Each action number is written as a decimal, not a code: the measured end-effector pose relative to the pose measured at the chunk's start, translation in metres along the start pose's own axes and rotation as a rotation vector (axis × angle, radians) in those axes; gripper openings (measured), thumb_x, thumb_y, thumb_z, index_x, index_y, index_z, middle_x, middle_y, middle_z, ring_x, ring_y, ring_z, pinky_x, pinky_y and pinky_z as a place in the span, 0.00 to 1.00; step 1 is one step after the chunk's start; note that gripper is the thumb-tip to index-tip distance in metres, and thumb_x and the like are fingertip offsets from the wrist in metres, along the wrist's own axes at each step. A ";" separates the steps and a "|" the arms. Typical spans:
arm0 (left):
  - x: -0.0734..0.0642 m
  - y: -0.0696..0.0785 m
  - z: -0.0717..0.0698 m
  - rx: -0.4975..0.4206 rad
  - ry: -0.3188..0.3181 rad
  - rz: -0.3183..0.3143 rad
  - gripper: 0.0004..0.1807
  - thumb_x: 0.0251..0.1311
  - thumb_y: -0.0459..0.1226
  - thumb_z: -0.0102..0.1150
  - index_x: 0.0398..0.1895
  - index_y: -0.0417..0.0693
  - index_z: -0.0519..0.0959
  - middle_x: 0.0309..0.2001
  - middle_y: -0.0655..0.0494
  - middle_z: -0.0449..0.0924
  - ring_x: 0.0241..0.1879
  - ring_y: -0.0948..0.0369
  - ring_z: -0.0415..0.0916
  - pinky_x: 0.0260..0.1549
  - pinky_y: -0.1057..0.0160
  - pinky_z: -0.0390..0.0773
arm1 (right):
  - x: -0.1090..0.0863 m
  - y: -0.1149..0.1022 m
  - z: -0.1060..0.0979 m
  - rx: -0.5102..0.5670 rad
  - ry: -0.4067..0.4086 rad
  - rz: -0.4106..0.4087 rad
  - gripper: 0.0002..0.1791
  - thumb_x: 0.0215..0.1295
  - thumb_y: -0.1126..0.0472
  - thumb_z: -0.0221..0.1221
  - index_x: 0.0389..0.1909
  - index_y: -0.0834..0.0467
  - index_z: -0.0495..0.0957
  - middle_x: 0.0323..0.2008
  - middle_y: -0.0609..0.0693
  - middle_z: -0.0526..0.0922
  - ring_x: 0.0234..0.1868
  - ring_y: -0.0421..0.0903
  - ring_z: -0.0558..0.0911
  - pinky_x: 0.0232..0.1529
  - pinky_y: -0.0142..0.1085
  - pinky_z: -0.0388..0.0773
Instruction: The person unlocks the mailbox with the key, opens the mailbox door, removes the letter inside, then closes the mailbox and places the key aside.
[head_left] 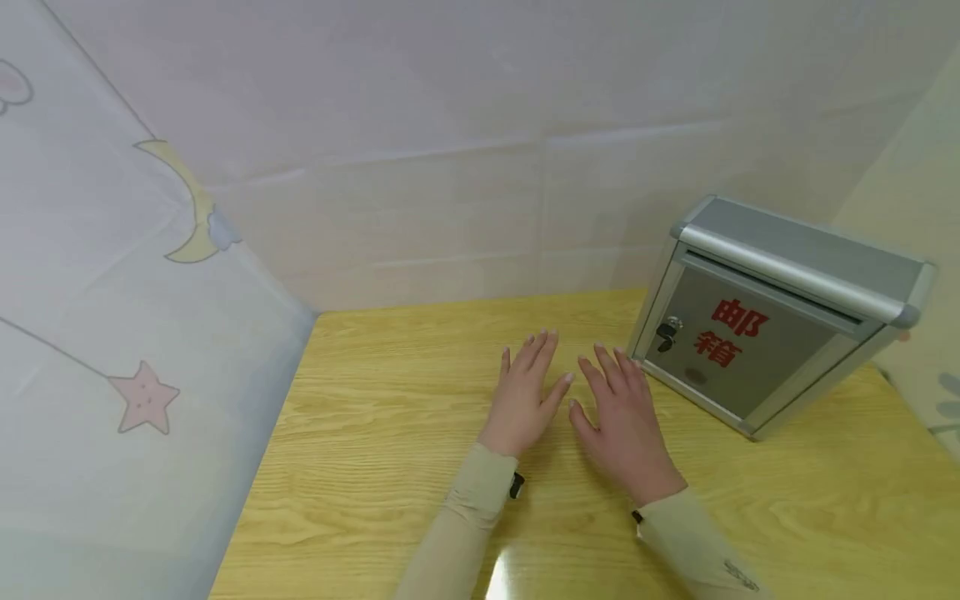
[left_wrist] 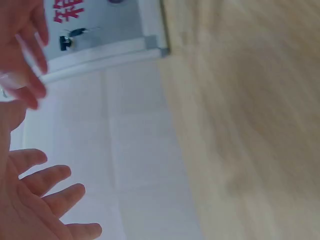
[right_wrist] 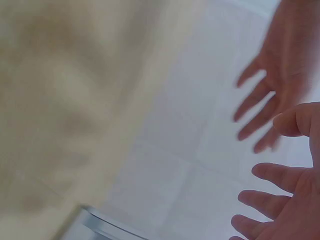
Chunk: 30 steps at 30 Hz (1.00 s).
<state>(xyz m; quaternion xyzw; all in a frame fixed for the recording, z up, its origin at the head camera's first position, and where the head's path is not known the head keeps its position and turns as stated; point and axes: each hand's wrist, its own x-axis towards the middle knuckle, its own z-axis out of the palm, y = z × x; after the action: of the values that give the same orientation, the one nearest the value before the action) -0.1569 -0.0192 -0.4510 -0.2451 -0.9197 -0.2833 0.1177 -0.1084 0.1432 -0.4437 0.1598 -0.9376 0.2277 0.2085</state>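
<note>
Pale wall (head_left: 67, 475) with moon (head_left: 202, 202) and star (head_left: 143, 401) beside wood-grain tabletop (head_left: 375, 408).

Mailbox (head_left: 780, 321) on right of table (head_left: 390, 417)

The box (head_left: 795, 333) looks like smooth, softly shiny metal, the table (head_left: 390, 417) like glossy grained wood, the backdrop (head_left: 450, 212) like matt creased cloth, the sleeves (head_left: 461, 517) like matt fabric.

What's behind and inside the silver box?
Behind the silver box: a pale wall; the part directly behind is covered. Inside: can't tell; the closed front door hides it, and the slot looks dark.
</note>
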 end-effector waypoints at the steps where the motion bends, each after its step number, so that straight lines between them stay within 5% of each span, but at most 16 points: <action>1: 0.005 0.004 0.000 -0.011 0.016 0.017 0.33 0.73 0.53 0.38 0.76 0.50 0.52 0.72 0.52 0.55 0.71 0.53 0.50 0.64 0.41 0.47 | 0.002 -0.001 -0.007 0.003 0.029 -0.005 0.31 0.62 0.55 0.59 0.64 0.66 0.68 0.67 0.66 0.61 0.69 0.66 0.55 0.65 0.59 0.46; 12: 0.072 0.054 -0.003 -0.281 0.062 0.041 0.32 0.73 0.54 0.33 0.76 0.53 0.50 0.73 0.57 0.53 0.71 0.64 0.49 0.65 0.61 0.52 | 0.020 0.002 -0.076 0.084 0.427 -0.049 0.26 0.61 0.58 0.53 0.57 0.69 0.73 0.63 0.66 0.67 0.68 0.64 0.59 0.65 0.59 0.46; 21: 0.116 0.086 -0.022 -0.348 0.005 0.074 0.33 0.72 0.56 0.33 0.76 0.60 0.47 0.74 0.62 0.49 0.70 0.72 0.42 0.64 0.71 0.46 | 0.030 0.005 -0.126 0.092 0.722 -0.024 0.26 0.58 0.55 0.52 0.49 0.72 0.76 0.58 0.66 0.71 0.64 0.64 0.63 0.65 0.55 0.46; 30: 0.144 0.104 -0.035 -0.400 -0.026 0.132 0.31 0.74 0.52 0.37 0.76 0.57 0.49 0.73 0.64 0.49 0.69 0.76 0.39 0.63 0.74 0.42 | 0.020 0.035 -0.158 0.010 0.724 0.139 0.25 0.61 0.57 0.51 0.55 0.68 0.72 0.64 0.55 0.66 0.68 0.52 0.57 0.67 0.45 0.44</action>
<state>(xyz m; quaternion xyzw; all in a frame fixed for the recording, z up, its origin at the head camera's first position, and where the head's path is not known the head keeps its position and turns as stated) -0.2232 0.0909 -0.3235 -0.3270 -0.8284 -0.4489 0.0731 -0.0890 0.2464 -0.3195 0.0056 -0.8104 0.2879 0.5102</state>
